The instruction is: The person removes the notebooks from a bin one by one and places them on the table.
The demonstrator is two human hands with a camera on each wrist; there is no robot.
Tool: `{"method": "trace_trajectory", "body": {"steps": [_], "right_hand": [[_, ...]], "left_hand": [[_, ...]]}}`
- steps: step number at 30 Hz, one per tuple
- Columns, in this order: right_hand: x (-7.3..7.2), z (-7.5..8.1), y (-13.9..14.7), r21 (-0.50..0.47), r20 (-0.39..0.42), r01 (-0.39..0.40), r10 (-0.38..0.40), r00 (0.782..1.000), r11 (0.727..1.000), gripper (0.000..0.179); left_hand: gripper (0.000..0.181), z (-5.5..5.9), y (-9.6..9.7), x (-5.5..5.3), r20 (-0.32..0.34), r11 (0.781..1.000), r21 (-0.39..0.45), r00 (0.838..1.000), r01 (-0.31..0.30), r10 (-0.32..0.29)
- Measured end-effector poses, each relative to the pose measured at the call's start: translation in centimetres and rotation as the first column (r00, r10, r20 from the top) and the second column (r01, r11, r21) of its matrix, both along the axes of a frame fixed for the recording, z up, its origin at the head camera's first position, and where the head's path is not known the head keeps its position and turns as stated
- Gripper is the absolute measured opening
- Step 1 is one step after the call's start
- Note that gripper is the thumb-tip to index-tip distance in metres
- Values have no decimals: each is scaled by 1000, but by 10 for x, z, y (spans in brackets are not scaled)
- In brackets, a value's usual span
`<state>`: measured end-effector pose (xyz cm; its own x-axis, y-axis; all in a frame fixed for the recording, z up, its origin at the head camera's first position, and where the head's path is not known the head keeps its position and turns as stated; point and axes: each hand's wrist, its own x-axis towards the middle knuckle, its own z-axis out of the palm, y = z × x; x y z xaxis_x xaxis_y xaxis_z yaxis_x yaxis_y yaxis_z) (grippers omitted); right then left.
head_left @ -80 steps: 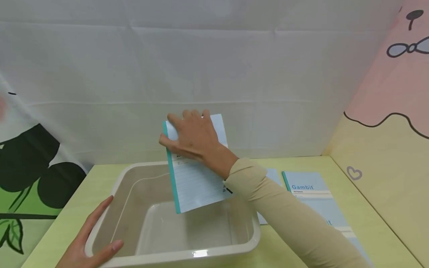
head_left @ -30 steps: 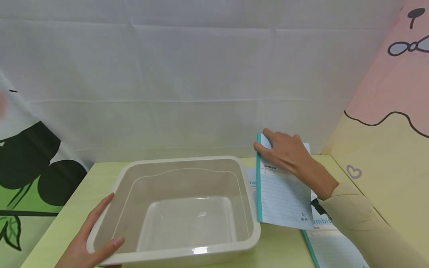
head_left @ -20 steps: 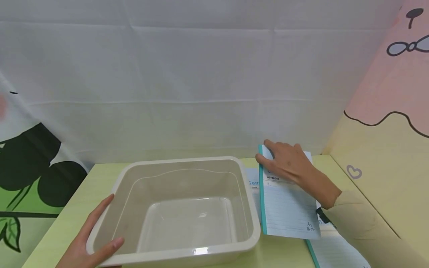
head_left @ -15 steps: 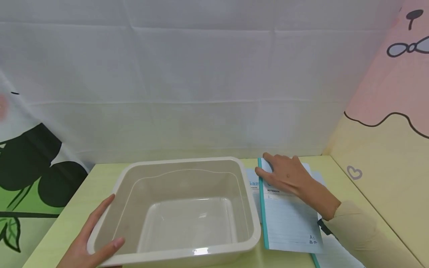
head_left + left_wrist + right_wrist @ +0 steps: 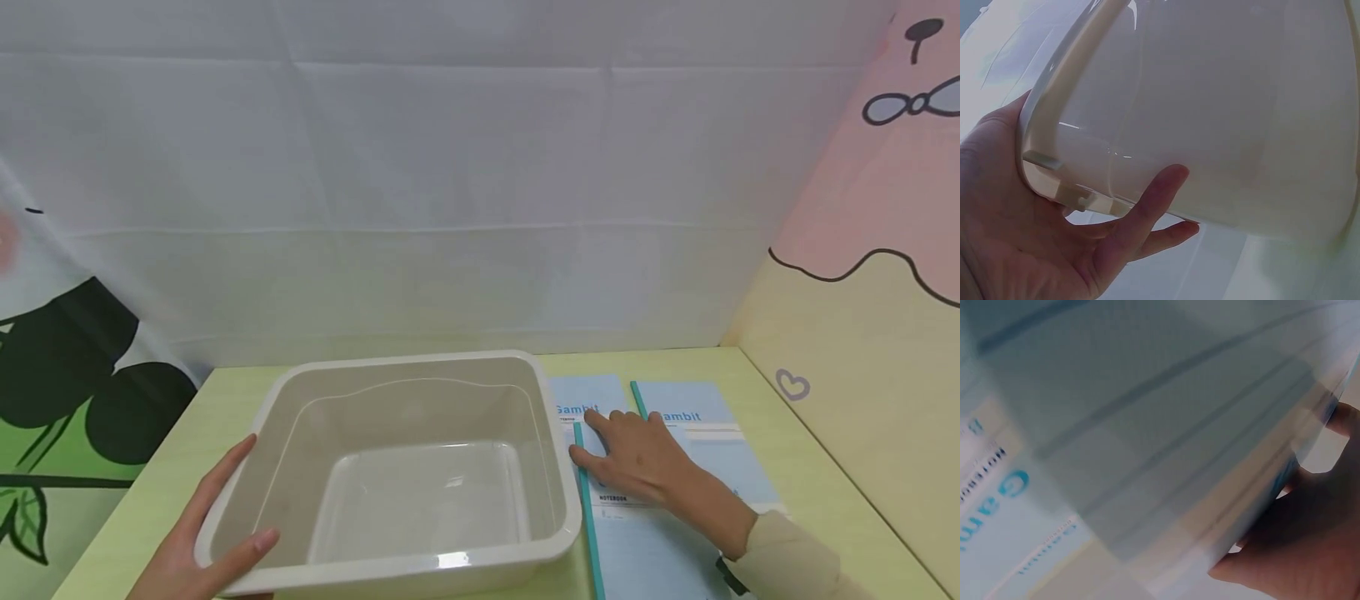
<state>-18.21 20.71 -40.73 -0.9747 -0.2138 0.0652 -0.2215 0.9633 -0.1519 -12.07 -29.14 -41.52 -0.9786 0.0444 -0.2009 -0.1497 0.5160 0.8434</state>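
Note:
My left hand (image 5: 197, 529) grips the front-left corner of a beige plastic basin (image 5: 427, 500), thumb over the rim. In the left wrist view, its fingers lie against the basin's outer wall (image 5: 1229, 112). To the basin's right, my right hand (image 5: 637, 458) holds a light-blue notebook (image 5: 645, 550) with a teal spine, near its top edge. Seen from the right wrist, that notebook (image 5: 1166, 444) is tilted and its lined cover fills much of the picture. It overlaps the other notebooks in the head view, and its lower end runs out of frame.
A Gambit notebook (image 5: 600, 390) lies partly behind the basin's right rim. Further right, another notebook (image 5: 738, 458) lies on the pale yellow table (image 5: 825, 492). White cloth (image 5: 450, 208) hangs behind, and a printed panel (image 5: 862, 350) borders the right side.
The right hand has brought the notebook from above the basin over to the right, then lowered it and drawn it nearer. The left hand and basin have stayed in place.

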Motion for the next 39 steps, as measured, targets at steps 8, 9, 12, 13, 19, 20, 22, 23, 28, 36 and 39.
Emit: {"method": "trace_trajectory", "body": {"steps": [8, 9, 12, 13, 19, 20, 22, 23, 28, 36, 39], "right_hand": [[1, -16, -9, 30, 32, -30, 29, 999, 999, 48], [1, -17, -9, 24, 41, -35, 34, 999, 999, 47], [1, -16, -8, -16, 76, -52, 53, 996, 999, 47], [0, -15, -7, -38, 83, -55, 58, 995, 998, 47], [-10, 10, 5, -159, -6, -13, 12, 1000, 987, 43], [-12, 15, 6, -164, -29, -5, 1, 1000, 986, 43], [-15, 26, 10, -160, -59, 4, -13, 998, 987, 44], [-17, 30, 11, -149, -73, 7, -18, 997, 989, 45], [-23, 47, 18, -110, -137, 23, -38, 990, 994, 49], [-27, 56, 20, -128, -168, 30, -51, 985, 991, 61], [-28, 56, 18, -147, -161, 38, -62, 985, 988, 63]], "left_hand": [[91, 0, -2, -1, -7, 1000, -5, 1000, -1, 1], [91, 0, -2, 0, -6, 1000, -2, 1000, -1, 1], [90, 0, -1, 0, 7, 1000, 17, 1000, -2, 2], [90, -1, 0, 1, 4, 1000, 28, 1000, -1, 1], [90, -3, 1, 2, -47, 994, 106, 999, 11, -6], [90, -3, 0, 2, -47, 994, 108, 999, 10, -5], [89, -3, -1, 2, -30, 995, 95, 1000, 6, -3], [89, -3, -2, 1, -24, 996, 89, 1000, 3, -1], [89, 0, -6, 0, 9, 999, 21, 1000, 30, -30], [98, 22, -11, -3, -49, 957, -264, 989, 123, -141], [97, 33, -4, -7, -143, 929, -357, 978, 92, -152]]}}
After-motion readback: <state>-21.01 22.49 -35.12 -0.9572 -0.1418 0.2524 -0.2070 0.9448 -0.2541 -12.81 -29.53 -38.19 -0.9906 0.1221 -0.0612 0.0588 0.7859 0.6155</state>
